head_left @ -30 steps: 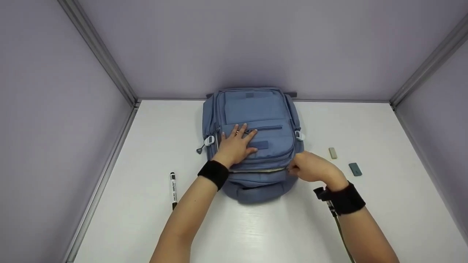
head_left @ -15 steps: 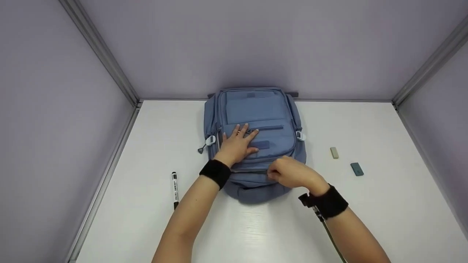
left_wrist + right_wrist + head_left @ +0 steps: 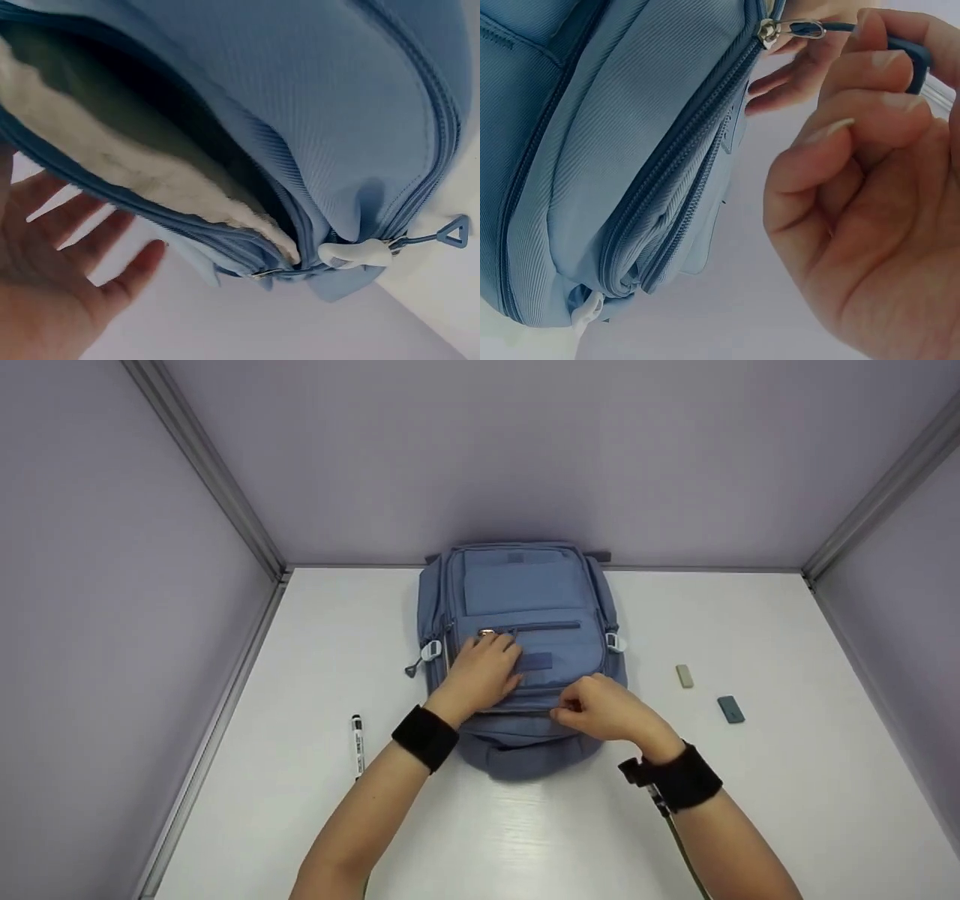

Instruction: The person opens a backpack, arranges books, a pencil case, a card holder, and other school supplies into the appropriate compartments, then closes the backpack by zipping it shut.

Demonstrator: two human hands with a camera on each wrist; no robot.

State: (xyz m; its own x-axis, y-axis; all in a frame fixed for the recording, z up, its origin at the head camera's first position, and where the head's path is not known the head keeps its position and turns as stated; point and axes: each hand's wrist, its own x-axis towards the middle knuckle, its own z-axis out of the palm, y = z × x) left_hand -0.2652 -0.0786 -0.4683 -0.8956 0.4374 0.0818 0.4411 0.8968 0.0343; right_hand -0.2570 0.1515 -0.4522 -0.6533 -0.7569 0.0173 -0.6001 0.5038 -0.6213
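Observation:
A blue backpack lies front up, against the back wall. My right hand pinches a dark blue zipper pull at the bag's near end; its cord runs to a metal zipper slider. Teeth below the slider are closed in the right wrist view. My left hand is on the bag's front, its fingers slightly bent, holding nothing. The left wrist view shows the compartment still gaping on that side, with a pale lining inside. Left fingers are spread beside the compartment's edge.
A marker lies left of the bag, partly behind my left forearm. To the right are a pale green small block and a dark teal one. White buckles flank the bag. Grey panels enclose the white table.
My right hand has moved left along the zipper with the pull, closing the right part of the opening, then nearly stopped. My left hand's flat, spread fingers have drawn back and bent.

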